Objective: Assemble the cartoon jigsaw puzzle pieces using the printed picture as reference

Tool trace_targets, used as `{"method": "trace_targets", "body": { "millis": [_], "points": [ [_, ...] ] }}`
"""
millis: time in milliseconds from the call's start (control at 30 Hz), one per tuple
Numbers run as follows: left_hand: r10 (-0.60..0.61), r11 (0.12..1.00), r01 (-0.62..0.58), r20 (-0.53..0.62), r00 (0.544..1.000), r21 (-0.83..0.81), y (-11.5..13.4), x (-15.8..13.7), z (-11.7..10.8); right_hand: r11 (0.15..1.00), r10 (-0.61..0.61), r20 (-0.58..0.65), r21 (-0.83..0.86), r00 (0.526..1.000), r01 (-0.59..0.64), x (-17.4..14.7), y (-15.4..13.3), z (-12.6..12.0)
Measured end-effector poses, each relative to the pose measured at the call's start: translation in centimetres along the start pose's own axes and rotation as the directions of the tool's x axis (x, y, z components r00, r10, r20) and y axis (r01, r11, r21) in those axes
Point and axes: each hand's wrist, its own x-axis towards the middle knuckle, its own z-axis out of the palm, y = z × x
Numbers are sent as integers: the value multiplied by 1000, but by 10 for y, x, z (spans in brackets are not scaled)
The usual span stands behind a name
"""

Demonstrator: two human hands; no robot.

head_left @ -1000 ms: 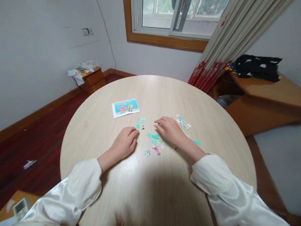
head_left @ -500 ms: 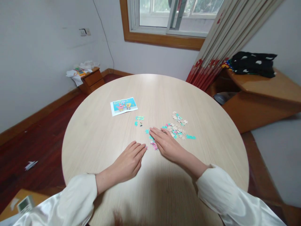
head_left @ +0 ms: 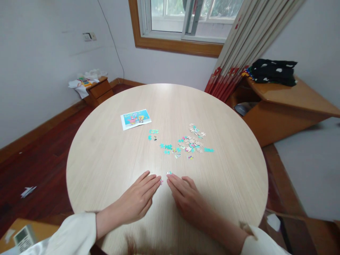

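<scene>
Both hands lie low over the near half of the table, fingers stretched out and pointing at each other. At the fingertips of my left hand (head_left: 138, 196) is a small pink jigsaw piece (head_left: 161, 182). My right hand (head_left: 183, 193) touches a jigsaw piece with white and teal on it (head_left: 169, 173); its fingers cover part of that piece. Beyond them a loose heap of jigsaw pieces (head_left: 195, 142), several face down, spreads to the right. Some teal pieces (head_left: 168, 147) sit left of the heap. A few more pieces (head_left: 154, 131) lie farther left.
A printed cartoon picture (head_left: 136, 118) lies on the round wooden table (head_left: 106, 159), behind the pieces. A wooden cabinet (head_left: 287, 106) with dark cloth on top stands at the right, beside a curtain (head_left: 239, 46). A low drawer unit (head_left: 99, 91) stands at the back left.
My right hand has drawn back toward me from beside the heap, a piece at its fingertips. My left hand has also come nearer with the pink piece. The view has shifted slightly.
</scene>
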Motion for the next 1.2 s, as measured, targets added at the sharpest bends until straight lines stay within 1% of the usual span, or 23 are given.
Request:
{"method": "trace_targets", "body": {
  "millis": [67,100,167,200,233,300,367,433,500,600,733,900,1000,1100,1200],
  "points": [
    [10,1000,-10,-19,1000,-14,3,-3,-1,1000,5,19,26,1000,-6,1,-4,-5],
    [13,1000,-13,-38,999,-15,3,-3,-2,999,4,24,35,1000,-5,4,-1,-8],
    [11,1000,-12,-95,995,-13,-3,3,-5,999,3,4,41,1000,-3,15,13,-13],
    [1,1000,-3,-131,991,-12,-8,8,-6,999,34,-1,41,999,-34,22,24,-14],
    [-16,1000,14,-171,985,-13,-15,14,-8,994,102,-5,39,995,-101,30,35,-15],
    [-75,997,70,-228,971,-31,-30,30,-8,981,192,-20,41,981,-191,44,58,-14],
    [-133,991,128,-246,960,-35,-45,47,-6,971,235,-8,42,972,-235,54,74,-10],
    [-161,987,162,-246,956,-13,-57,63,-2,970,239,6,42,971,-239,59,81,-5],
    [-170,985,175,-228,959,1,-64,74,4,972,232,7,36,973,-232,59,82,1],
    [-163,986,169,-206,965,11,-66,80,14,972,235,-9,21,972,-235,54,78,5],
    [-143,987,154,-193,971,40,-58,76,21,966,257,-32,29,966,-256,46,75,8],
    [-138,986,155,-207,969,64,-49,69,23,961,273,-84,72,958,-267,41,74,7],
    [-145,983,168,-239,960,77,-49,67,22,960,274,-87,88,958,-267,46,72,6],
    [-180,974,210,-264,947,89,-52,69,21,956,286,-93,99,954,-277,57,69,5],
    [-198,968,228,-239,951,104,-55,70,20,951,300,-85,107,950,-291,66,68,6]
  ]
}}
